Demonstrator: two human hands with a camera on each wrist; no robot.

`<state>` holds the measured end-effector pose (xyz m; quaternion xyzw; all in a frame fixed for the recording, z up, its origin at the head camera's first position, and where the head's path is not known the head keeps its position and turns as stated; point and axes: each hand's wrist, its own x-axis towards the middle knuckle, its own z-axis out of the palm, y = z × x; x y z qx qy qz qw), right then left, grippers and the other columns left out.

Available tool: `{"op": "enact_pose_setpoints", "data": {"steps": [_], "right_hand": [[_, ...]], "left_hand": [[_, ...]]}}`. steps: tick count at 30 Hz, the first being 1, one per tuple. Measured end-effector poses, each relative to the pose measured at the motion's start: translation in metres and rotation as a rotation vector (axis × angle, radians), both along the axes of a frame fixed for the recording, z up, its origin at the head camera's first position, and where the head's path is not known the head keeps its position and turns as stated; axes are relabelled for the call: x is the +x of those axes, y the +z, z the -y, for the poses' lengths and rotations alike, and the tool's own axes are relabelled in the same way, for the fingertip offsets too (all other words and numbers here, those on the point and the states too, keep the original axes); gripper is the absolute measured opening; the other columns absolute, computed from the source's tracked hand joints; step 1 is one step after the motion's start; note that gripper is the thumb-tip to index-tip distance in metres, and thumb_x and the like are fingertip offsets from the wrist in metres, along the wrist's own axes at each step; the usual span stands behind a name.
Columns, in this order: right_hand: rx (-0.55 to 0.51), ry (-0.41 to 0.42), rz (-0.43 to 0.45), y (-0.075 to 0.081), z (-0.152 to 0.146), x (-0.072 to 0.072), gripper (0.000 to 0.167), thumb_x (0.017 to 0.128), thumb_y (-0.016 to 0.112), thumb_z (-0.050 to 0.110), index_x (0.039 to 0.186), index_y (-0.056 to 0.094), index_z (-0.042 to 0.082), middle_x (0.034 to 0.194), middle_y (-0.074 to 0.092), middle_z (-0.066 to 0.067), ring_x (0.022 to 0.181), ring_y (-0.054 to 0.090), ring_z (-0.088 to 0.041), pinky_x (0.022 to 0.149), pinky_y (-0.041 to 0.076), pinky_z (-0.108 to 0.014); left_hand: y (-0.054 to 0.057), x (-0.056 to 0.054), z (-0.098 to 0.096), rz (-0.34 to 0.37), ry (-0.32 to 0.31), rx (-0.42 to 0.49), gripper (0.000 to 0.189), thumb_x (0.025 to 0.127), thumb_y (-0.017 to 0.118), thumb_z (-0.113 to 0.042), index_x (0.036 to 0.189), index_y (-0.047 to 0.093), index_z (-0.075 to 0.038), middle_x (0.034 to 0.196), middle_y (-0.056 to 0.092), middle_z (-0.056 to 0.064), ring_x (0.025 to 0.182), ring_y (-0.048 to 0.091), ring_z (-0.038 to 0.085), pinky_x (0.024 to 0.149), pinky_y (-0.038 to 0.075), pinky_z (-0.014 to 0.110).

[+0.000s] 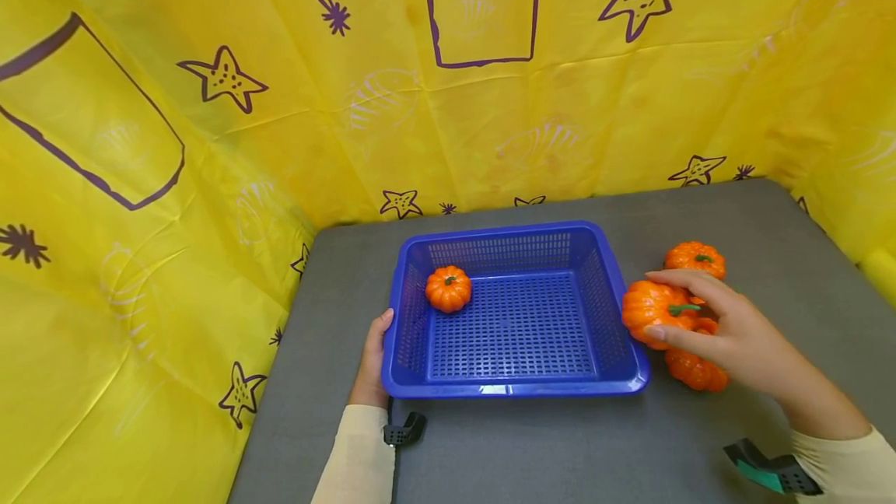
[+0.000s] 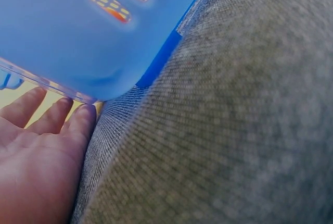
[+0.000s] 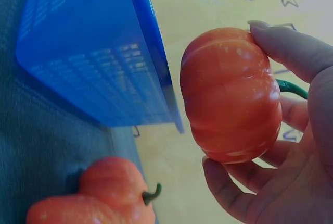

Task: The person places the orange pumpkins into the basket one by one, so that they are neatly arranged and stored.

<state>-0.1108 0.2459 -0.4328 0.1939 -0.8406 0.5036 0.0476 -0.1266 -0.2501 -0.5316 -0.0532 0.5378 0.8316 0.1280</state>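
My right hand (image 1: 735, 333) pinches a small orange pumpkin (image 1: 647, 309) with a green stem between thumb and fingers. The pumpkin is raised beside the right rim of a blue plastic basket (image 1: 518, 389). In the right wrist view, the held pumpkin (image 3: 231, 96) hangs outside the basket wall (image 3: 99, 67). My left hand (image 1: 373, 364) holds the basket's left rim; in the left wrist view its fingers (image 2: 54, 114) meet the rim's edge. Another orange pumpkin (image 1: 448, 289) sits inside the basket, toward the back left.
More pumpkins lie right of the basket: one behind (image 1: 694, 257) and one in front (image 1: 696, 370), partly hidden by my right hand. The grey table (image 1: 315, 317) meets yellow patterned cloth walls (image 1: 294, 123) at the back and sides.
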Motion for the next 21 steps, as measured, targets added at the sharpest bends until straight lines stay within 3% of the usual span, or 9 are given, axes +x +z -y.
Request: {"op": "enact_pose_setpoints", "data": {"steps": [5, 13, 21], "right_hand": [[0.011, 0.034, -0.023, 0.002, 0.012, -0.002, 0.069, 0.085, 0.090, -0.006, 0.147, 0.065, 0.013, 0.135, 0.063, 0.001, 0.102, 0.065, -0.013, 0.081, 0.056, -0.021], [0.036, 0.100, -0.073, 0.004, 0.032, -0.004, 0.069, 0.084, 0.092, -0.001, 0.146, 0.065, 0.013, 0.141, 0.061, -0.002, 0.109, 0.062, -0.011, 0.089, 0.051, -0.016], [0.024, 0.171, -0.107, 0.001, 0.052, -0.007, 0.068, 0.084, 0.092, 0.001, 0.145, 0.065, 0.011, 0.140, 0.061, -0.004, 0.113, 0.059, -0.013, 0.089, 0.051, -0.019]], "left_hand": [[-0.001, 0.000, 0.001, 0.005, -0.002, -0.009, 0.079, 0.108, 0.042, -0.056, 0.164, 0.037, 0.000, 0.137, 0.066, 0.015, 0.112, 0.068, 0.026, 0.094, 0.057, 0.038], [-0.002, -0.001, 0.001, 0.014, -0.007, -0.011, 0.081, 0.107, 0.043, -0.058, 0.165, 0.036, -0.001, 0.140, 0.065, 0.016, 0.113, 0.067, 0.027, 0.094, 0.057, 0.039], [-0.005, -0.002, 0.001, -0.009, 0.011, 0.000, 0.071, 0.106, 0.045, -0.055, 0.156, 0.046, -0.004, 0.131, 0.068, 0.013, 0.108, 0.068, 0.025, 0.091, 0.057, 0.038]]}}
